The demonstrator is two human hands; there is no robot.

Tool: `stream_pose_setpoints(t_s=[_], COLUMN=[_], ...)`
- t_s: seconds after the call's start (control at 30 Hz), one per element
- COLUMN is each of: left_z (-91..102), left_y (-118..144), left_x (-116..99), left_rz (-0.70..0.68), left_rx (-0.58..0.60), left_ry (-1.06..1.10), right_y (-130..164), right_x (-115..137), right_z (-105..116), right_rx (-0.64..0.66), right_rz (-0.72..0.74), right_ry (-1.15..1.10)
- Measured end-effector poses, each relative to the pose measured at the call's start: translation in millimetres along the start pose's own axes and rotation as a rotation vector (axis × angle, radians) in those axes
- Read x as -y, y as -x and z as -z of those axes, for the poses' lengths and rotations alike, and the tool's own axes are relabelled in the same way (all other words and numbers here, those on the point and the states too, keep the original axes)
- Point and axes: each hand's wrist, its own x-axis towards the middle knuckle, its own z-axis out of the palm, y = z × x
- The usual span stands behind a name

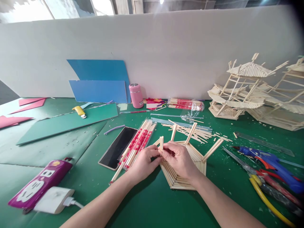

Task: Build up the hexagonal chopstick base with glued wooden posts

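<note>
The stick frame [187, 164] lay on the table [147, 202]. A phone [118, 147] lay to its left, a glue gun [270, 163] to its right, and finished stick models [239, 91] stood behind, against the backboard [166, 47].

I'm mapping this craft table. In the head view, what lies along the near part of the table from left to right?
Purple power strip → white charger → black phone → packs of chopsticks → left hand → right hand on the stick base → blue glue gun.
</note>
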Motion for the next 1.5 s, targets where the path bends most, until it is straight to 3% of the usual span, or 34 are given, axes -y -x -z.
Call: stream_pose_setpoints(t_s=[1.5], left_z=[-0.1], left_y=[0.3], left_x=[0.6], left_rz=[-0.008], left_rx=[-0.003], left_ry=[-0.004], right_y=[-0.6], right_x=[-1.5], right_z=[-0.9], right_rx=[-0.008], right_rz=[0.022], right_ry=[0.033])
